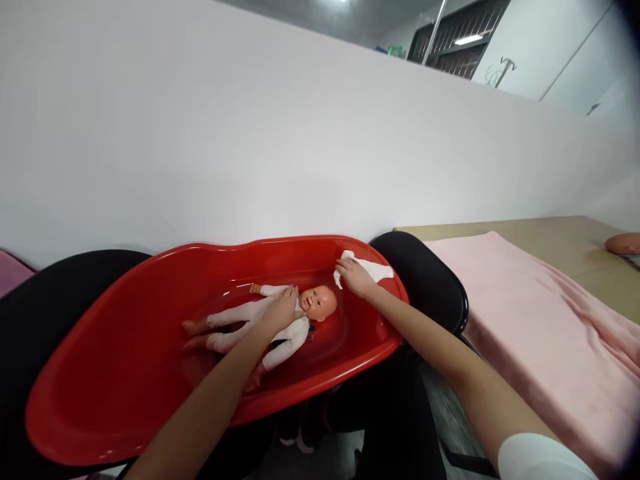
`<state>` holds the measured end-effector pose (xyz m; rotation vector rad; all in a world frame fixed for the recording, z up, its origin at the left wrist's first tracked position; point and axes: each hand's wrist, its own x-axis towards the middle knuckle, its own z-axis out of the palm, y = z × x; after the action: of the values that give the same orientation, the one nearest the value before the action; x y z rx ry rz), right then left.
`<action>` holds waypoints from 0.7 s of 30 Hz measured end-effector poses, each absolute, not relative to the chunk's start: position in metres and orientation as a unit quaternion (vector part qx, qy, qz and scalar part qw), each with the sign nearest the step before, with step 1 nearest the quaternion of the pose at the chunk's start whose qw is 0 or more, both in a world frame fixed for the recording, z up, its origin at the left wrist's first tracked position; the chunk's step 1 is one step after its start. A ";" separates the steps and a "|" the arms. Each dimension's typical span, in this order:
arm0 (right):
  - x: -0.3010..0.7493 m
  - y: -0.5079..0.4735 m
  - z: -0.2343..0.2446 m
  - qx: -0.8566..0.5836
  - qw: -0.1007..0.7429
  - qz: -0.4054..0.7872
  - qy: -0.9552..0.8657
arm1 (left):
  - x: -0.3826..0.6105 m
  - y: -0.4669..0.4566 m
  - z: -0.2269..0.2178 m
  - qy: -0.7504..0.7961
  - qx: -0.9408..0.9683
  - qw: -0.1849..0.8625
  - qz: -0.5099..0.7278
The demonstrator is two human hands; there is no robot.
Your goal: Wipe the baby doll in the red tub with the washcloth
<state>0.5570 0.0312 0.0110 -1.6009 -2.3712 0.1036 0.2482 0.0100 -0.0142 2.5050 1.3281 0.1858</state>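
Observation:
A baby doll [240,313] with a white cloth body lies on its back in a red baby bathtub [125,373], its head toward the right end. My left hand [283,310] rests across the doll's upper chest below the chin, thumb and fingers to either side, holding it. At the tub's right end, a small white cloth [377,269] is spread over the inner slope. My right hand [354,277] has its fingers closed on the cloth's left part, a little away from the doll's head. Part of the doll's body is hidden under my left hand and forearm.
The tub rests on black chairs, one [425,273] showing at its right and another [75,280] at its left. A white wall [225,133] stands right behind. To the right, a pink blanket [530,333] covers part of a tan bed [560,257].

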 end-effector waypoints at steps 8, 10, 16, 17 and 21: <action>0.518 0.071 -0.012 -0.522 0.158 0.199 -0.815 | 0.261 0.011 -0.038 0.463 0.863 0.194 0.065; 0.514 0.078 -0.013 -0.561 0.177 0.229 -0.776 | 0.267 0.008 -0.041 0.475 0.855 0.195 0.072; 0.511 0.079 -0.014 -0.521 0.280 0.407 -0.696 | 0.273 0.000 -0.050 0.489 0.850 0.183 0.075; 0.510 0.077 -0.013 -0.500 0.287 0.444 -0.686 | 0.272 -0.001 -0.050 0.483 0.853 0.179 0.082; 0.501 0.069 -0.006 -0.451 0.304 0.538 -0.644 | 0.269 -0.006 -0.050 0.449 0.870 0.173 0.108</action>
<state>0.5015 0.0691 -0.0062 -1.1948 -1.7048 1.4259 0.2686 -0.0057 -0.0504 2.4690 1.2729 0.3065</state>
